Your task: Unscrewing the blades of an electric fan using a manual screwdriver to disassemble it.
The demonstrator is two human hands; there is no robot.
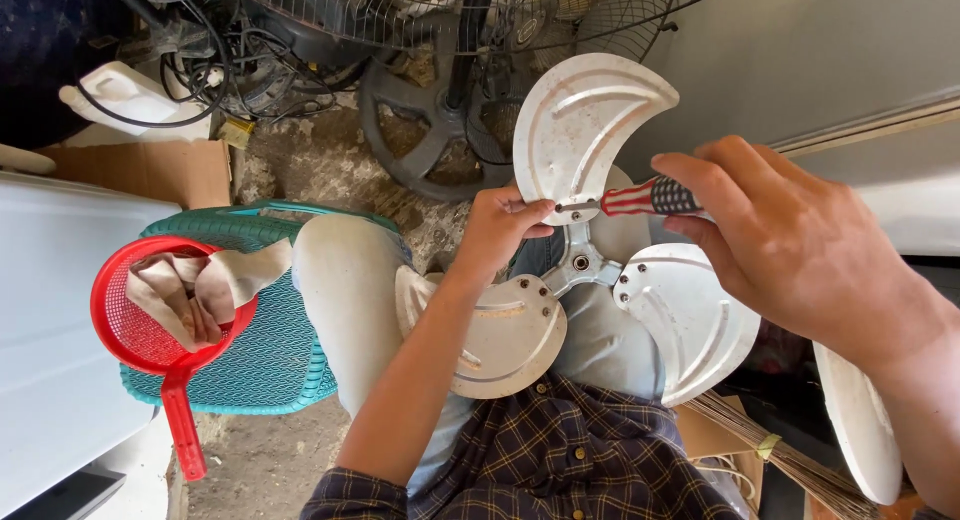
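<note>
A three-bladed metal fan blade (pixel 585 120) rests over my lap. My left hand (pixel 497 230) grips it at the base of the upper blade, beside the metal hub (pixel 578 263). My right hand (pixel 775 245) holds a screwdriver (pixel 640 197) with a red, white and dark striped handle. Its shaft points left at a screw near the root of the upper blade. The two lower blades (pixel 505 335) (pixel 690 320) hang over my knees.
A teal plastic stool (pixel 265 350) at the left bears a red plastic sieve (pixel 150 310) with a cloth in it. Fan guards and a black fan base (pixel 430 130) lie ahead on the dirt floor. A broom (pixel 780 455) and another white blade (pixel 860 420) sit at the right.
</note>
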